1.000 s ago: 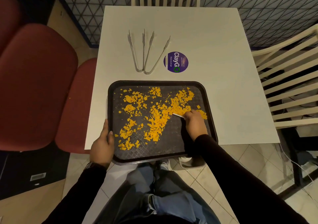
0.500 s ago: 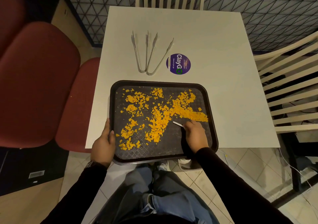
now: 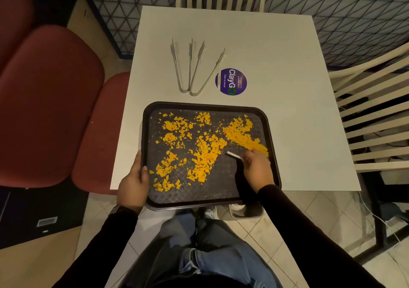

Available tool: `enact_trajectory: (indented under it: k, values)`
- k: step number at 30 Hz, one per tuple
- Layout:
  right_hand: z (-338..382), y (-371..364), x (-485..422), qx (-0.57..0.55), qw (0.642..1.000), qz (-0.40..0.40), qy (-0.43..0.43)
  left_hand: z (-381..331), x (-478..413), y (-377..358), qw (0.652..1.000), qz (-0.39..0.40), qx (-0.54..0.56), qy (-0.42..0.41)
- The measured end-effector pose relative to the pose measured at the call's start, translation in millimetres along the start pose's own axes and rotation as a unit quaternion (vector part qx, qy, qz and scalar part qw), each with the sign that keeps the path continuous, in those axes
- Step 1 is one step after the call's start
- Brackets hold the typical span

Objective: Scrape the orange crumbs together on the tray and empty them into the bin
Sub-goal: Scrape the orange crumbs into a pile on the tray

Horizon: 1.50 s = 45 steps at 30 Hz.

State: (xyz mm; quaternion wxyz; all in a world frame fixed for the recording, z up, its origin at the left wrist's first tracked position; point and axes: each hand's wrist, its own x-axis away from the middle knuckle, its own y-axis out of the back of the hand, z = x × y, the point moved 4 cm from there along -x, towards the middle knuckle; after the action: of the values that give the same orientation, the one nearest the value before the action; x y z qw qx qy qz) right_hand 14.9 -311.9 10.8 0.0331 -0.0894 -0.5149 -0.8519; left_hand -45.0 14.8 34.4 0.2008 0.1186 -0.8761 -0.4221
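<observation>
A dark tray (image 3: 228, 196) lies at the near edge of the white table (image 3: 276, 51), overhanging it slightly. Orange crumbs (image 3: 207, 152) are scattered over most of its textured floor, with a denser ridge (image 3: 242, 136) towards the right rim. My left hand (image 3: 132, 184) grips the tray's left rim, thumb on top. My right hand (image 3: 257, 169) rests over the tray's right part and pinches a small white scraper (image 3: 233, 155) whose tip points left into the crumbs. A grey bin (image 3: 246, 210) shows partly on the floor under the tray's near right corner.
Two metal tongs (image 3: 191, 70) and a round purple sticker (image 3: 231, 82) lie on the table beyond the tray. Red padded chairs (image 3: 51, 101) stand to the left, a pale slatted chair (image 3: 374, 115) to the right, another at the far side. My legs are below.
My right hand with the scraper has drawn back towards me on the tray, leaving a ridge of crumbs along the right side. The left hand has kept its hold on the rim.
</observation>
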Motion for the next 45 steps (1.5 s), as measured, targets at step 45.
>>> enact_trajectory:
  k: [45]
  values:
    - [50, -28, -3, 0.004, 0.995, 0.031, 0.094, -4, 7, 6, 1.000, 0.010, 0.003, -0.003]
